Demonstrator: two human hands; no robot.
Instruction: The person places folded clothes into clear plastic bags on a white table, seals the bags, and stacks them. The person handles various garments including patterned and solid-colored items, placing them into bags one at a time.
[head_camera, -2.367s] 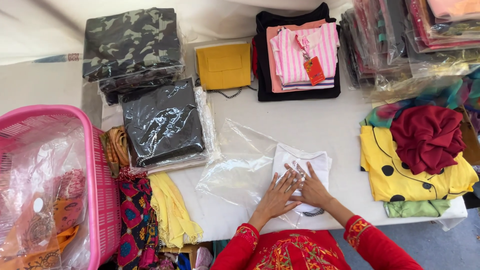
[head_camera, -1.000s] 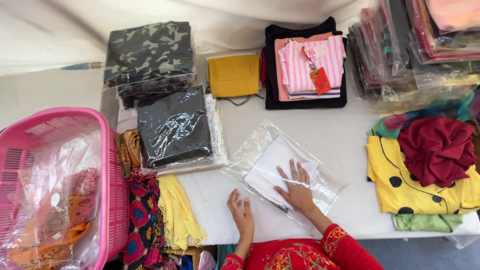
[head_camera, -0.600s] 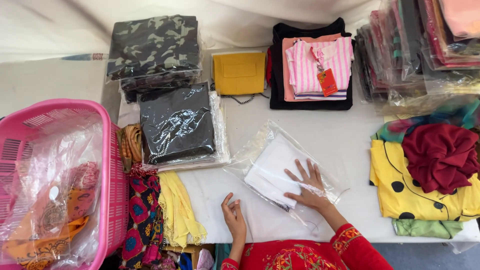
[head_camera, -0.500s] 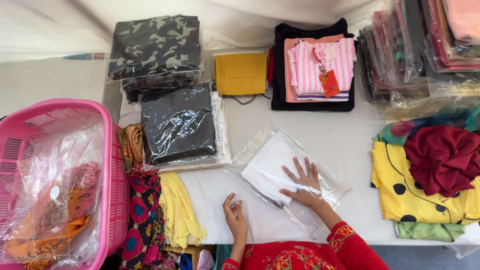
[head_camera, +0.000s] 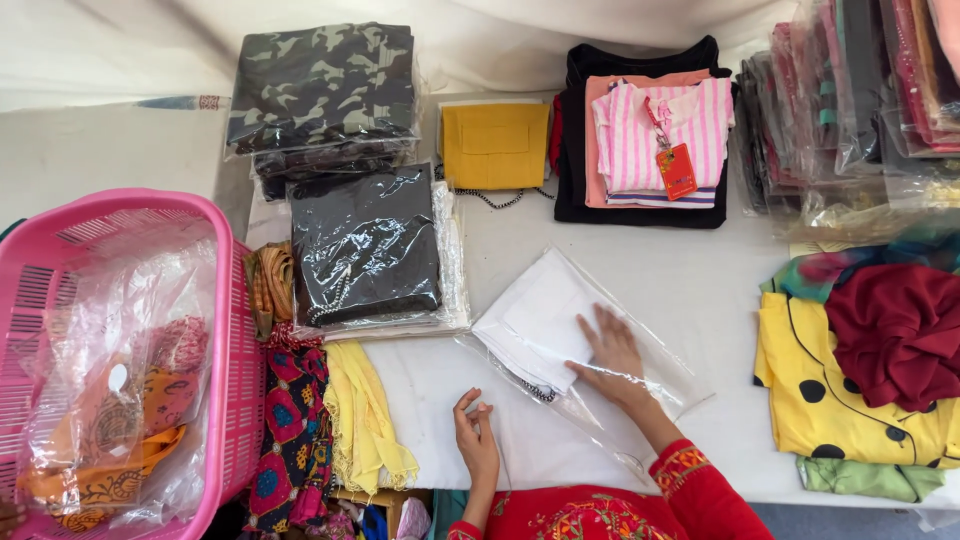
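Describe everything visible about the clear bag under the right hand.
The clear bag is thin, glossy, crinkled plastic lying flat and askew on the white table. It holds a folded white garment at its upper-left end. The right hand presses flat on it; the left hand rests beside its lower edge.

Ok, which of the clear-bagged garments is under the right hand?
The white one, lying angled mid-table under the right hand. The black one and the camouflage stack lie farther away, untouched.
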